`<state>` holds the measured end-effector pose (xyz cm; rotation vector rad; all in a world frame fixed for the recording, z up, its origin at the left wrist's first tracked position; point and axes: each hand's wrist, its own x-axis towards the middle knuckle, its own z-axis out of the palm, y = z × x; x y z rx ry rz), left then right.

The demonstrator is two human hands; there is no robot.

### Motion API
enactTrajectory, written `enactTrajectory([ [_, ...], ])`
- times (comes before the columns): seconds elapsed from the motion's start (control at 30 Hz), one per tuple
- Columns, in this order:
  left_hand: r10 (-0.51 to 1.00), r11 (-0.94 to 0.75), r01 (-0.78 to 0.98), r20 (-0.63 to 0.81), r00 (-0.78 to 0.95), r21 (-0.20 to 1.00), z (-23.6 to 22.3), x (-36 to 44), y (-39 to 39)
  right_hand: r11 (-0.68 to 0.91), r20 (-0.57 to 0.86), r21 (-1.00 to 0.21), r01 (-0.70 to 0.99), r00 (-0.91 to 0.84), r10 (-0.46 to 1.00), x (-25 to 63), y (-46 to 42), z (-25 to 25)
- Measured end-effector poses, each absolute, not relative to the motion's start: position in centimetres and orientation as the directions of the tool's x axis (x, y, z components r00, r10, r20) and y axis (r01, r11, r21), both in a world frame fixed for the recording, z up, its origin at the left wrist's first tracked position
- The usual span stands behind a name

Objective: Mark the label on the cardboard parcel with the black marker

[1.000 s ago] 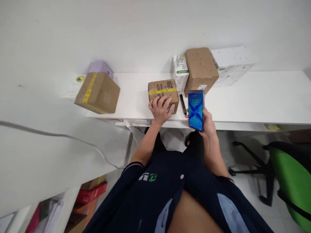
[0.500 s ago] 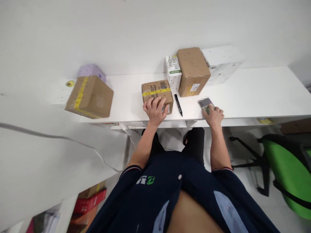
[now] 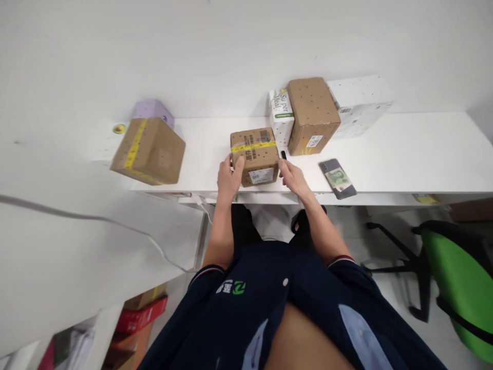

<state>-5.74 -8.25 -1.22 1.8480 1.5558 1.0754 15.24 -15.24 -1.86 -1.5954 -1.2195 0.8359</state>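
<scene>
A small cardboard box [image 3: 254, 146] with yellow tape and dark print sits near the front edge of the white desk, its white label [image 3: 262, 176] facing me. My left hand [image 3: 230, 177] grips its left side, thumb on the near face and fingers round the corner. At the opposite side, my right hand [image 3: 292, 177] has its bent fingers closed against the box's right edge. Just behind that hand the end of a black marker [image 3: 284, 155] shows; the hand hides the rest. A phone [image 3: 339, 180] with a banknote on its back lies farther right.
Behind the small box stand a white "Super Meal" carton [image 3: 281, 113], a larger cardboard box [image 3: 314, 115] and a white box [image 3: 358, 108]. A taped cardboard box [image 3: 154, 149] and a purple box [image 3: 152, 110] are at the left. A green chair [image 3: 454, 277] is at the right.
My right hand has left the phone and moved left to the small box. My left hand has shifted from the box's top front to its left side, uncovering the label.
</scene>
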Motion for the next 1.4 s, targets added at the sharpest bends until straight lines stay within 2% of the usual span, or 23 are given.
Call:
enactTrajectory([
  [0.07,0.962,-0.264,0.532,0.257,0.089,0.804,-1.7,-7.0,-8.3,-0.044,0.025,-0.95,0.308,0.217,0.976,14.0,-14.5,-1.8],
  [0.2,0.949,-0.303,0.459,0.308,0.067,0.835,-3.9,-9.3,-8.3,0.008,0.039,-0.967,0.254,0.118,0.992,12.9,-13.5,-3.5],
  [0.3,0.97,-0.235,0.464,0.238,0.053,0.854,-6.9,-9.6,-7.8,-0.03,0.009,-0.965,0.259,0.149,0.989,12.5,-12.5,-6.2],
  [0.37,0.985,-0.144,0.479,0.172,-0.015,0.866,-8.6,-9.1,-7.6,-0.097,-0.053,-0.965,0.245,0.178,0.983,12.2,-11.9,-7.8],
  [0.47,0.973,-0.144,0.466,0.21,-0.093,0.873,-9.7,-7.7,-7.8,-0.131,-0.086,-0.971,0.202,0.218,0.972,12.2,-12.2,-9.0],
  [0.63,0.909,-0.306,0.624,0.415,-0.031,0.719,-7.6,-6.5,-7.7,-0.048,0.021,-0.986,0.162,0.398,0.917,15.7,-14.6,-8.1],
  [0.77,0.89,-0.398,0.686,0.438,0.127,0.61,-5.9,-6.1,-6.3,-0.116,0.055,-0.966,0.233,0.616,0.786,20.7,-15.9,-9.1],
  [0.9,0.903,-0.406,0.622,0.396,0.164,0.669,-5.5,-5.0,-3.3,-0.204,0.069,-0.929,0.309,0.686,0.725,23.4,-16.5,-11.7],
  [1.07,0.9,-0.427,0.536,0.399,0.175,0.728,-5.4,-2.2,2.5,-0.162,0.172,-0.896,0.414,0.658,0.733,23.1,-16.9,-13.2],
  [1.3,0.896,-0.428,0.393,0.326,0.302,0.814,-5.8,1.5,7.4,-0.141,0.19,-0.899,0.414,0.66,0.727,23.1,-17.1,-13.4],
  [1.4,0.891,-0.453,0.428,0.377,0.255,0.782,-5.2,-0.1,7.2,-0.135,0.19,-0.905,0.404,0.665,0.722,23.2,-17.1,-13.6],
])
